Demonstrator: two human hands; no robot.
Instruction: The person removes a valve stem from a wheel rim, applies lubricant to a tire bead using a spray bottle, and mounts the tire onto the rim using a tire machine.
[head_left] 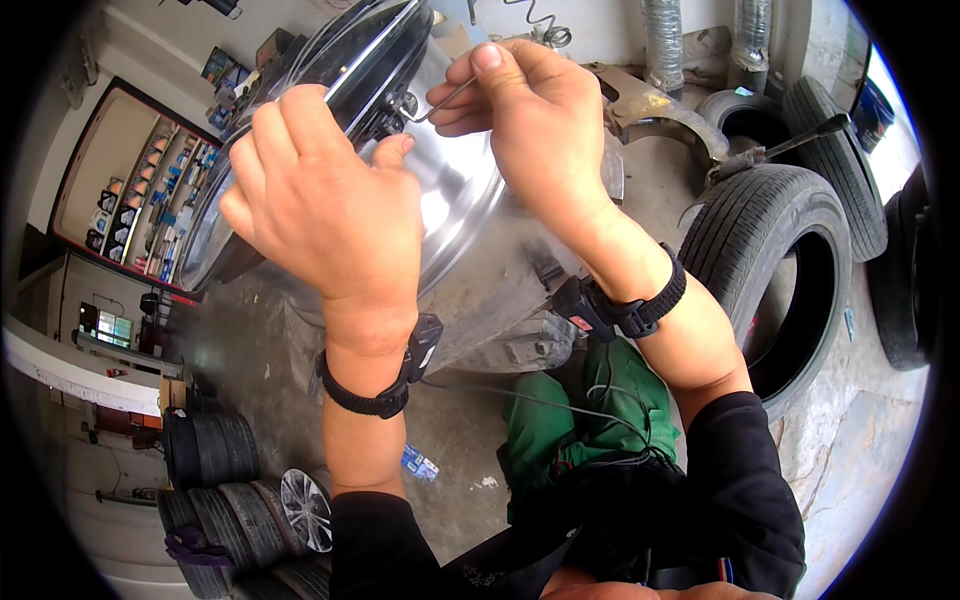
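A shiny silver wheel rim point(457, 195) stands tilted in front of me, its dark spoked side to the left. My left hand point(335, 195) has its fingers curled over that side, the thumb sticking out near a small dark fitting point(388, 118). My right hand point(545, 115) pinches a thin bent metal rod point(452, 96) that looks like a hex key. The rod's short bent end reaches to the fitting; whether it sits inside, I cannot tell. My left fingertips are hidden behind the hand.
At right, a loose tyre point(715, 240) stands near a metal machine arm point(680, 120) and more tyres point(840, 170). Stacked tyres point(230, 520) and a spoked wheel point(305, 510) are at lower left. A blue-and-white packet point(420, 463) lies on the floor. A cable point(520, 402) hangs between my wrists.
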